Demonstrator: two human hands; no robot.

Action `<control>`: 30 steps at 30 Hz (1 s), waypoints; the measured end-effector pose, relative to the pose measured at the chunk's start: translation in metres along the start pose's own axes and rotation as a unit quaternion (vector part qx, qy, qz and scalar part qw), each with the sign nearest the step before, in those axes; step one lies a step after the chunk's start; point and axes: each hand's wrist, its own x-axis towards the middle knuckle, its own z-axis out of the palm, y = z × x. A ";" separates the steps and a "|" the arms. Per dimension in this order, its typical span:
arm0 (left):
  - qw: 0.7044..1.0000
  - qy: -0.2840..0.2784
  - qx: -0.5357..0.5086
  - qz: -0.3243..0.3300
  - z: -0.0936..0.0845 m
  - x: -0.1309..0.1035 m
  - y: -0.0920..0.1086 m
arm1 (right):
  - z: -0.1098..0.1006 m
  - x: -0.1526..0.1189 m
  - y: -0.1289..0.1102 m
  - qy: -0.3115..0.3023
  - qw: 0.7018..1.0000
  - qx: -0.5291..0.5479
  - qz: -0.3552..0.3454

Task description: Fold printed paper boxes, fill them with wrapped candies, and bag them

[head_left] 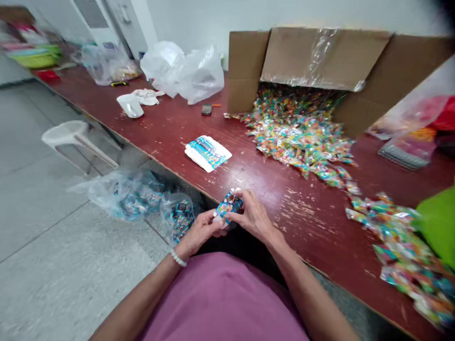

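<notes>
Between my two hands, above the table's front edge, is a small printed candy box [228,204], blue with colourful pictures and white flaps showing at its ends. My left hand [206,226] grips its lower left end with closed fingers. At the right end and upper edge, my right hand [250,214] pinches the box between thumb and fingers. Just beyond lies a stack of flat, blue-and-white box blanks [208,153]. To the right, a large pile of wrapped candies [302,132] spills from an opened cardboard box [322,59] onto the table.
The dark red table [170,128] runs from far left to near right. White plastic bags [188,71] and a small dark device [206,110] sit behind the blanks. On the floor are a bag of blue packets [138,196] and a white stool [73,135]. A green object [439,222] borders the right-hand candies.
</notes>
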 end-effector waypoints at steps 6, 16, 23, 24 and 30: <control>0.980 -0.099 -0.132 -0.109 -0.014 0.013 -0.006 | 0.001 0.009 0.010 -0.057 0.996 -0.068 0.015; 0.979 -0.147 -0.123 -0.066 0.012 0.022 0.003 | -0.009 -0.001 -0.004 -0.111 0.992 -0.052 0.038; 0.990 -0.123 0.057 0.022 0.003 0.001 0.025 | -0.022 -0.006 -0.026 -0.053 0.996 0.058 0.045; 0.988 -0.138 0.064 0.002 -0.001 0.001 0.027 | -0.024 -0.007 -0.029 -0.044 0.996 0.070 0.030; 0.961 -0.268 0.041 -0.055 -0.004 0.005 0.044 | -0.037 -0.017 -0.041 -0.035 0.995 0.080 -0.050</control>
